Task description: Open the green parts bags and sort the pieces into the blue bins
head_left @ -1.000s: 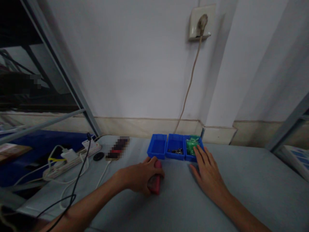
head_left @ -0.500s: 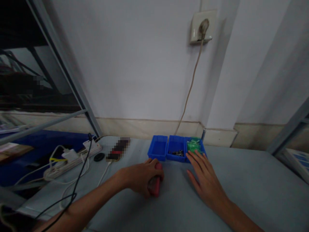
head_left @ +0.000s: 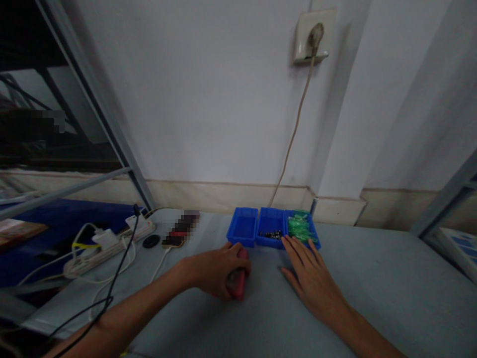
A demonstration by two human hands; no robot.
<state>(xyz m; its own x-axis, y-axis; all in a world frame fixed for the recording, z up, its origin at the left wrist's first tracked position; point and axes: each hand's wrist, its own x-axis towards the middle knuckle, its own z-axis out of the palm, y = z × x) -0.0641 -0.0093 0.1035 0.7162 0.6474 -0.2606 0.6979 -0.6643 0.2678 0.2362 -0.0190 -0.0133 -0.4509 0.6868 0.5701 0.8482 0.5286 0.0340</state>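
Observation:
My left hand (head_left: 223,273) is wrapped round a red box-shaped object (head_left: 240,283) at the table's middle; its exact kind is hard to make out under the fingers. Fingers stretched out, my right hand (head_left: 313,278) holds nothing and lies by the front of the blue bins. Of these, the left bin (head_left: 242,227) shows no contents. Small dark and shiny metal parts (head_left: 273,234) lie in the middle bin (head_left: 271,219). Green plastic pieces (head_left: 300,226) fill the right bin (head_left: 316,242).
Left on the grey table (head_left: 372,288) are a power strip (head_left: 108,251) with chargers and cables, a round black disc (head_left: 151,241) and a phone (head_left: 175,241) on a white cable. A plugged-in cord (head_left: 298,114) hangs down the wall behind the bins.
My right hand has drawn slightly left and back from the right bin, showing more of the green pieces. My left hand keeps its hold on the red object.

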